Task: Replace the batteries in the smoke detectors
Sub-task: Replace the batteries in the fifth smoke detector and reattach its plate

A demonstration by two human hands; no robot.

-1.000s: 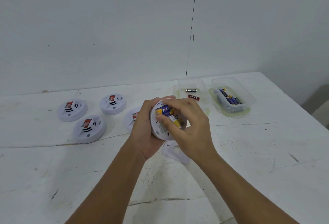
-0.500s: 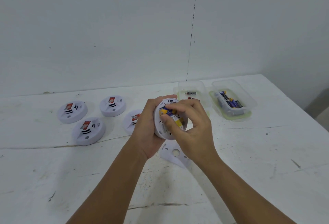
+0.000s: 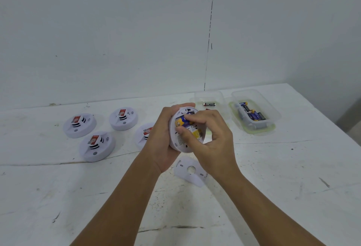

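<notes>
My left hand grips a white round smoke detector, held above the table with its open back turned toward me. In its compartment sits a blue and yellow battery. The thumb and fingers of my right hand pinch around that battery inside the compartment. The detector's white mounting plate lies flat on the table just below my hands.
Several more white smoke detectors lie on the white table to the left. At the back right, a clear tub holds one dark battery, and another clear tub holds several blue batteries.
My right thumb and fingers have shifted on the battery in the compartment. The detector has tilted slightly in my left hand. The view has dipped a little.
</notes>
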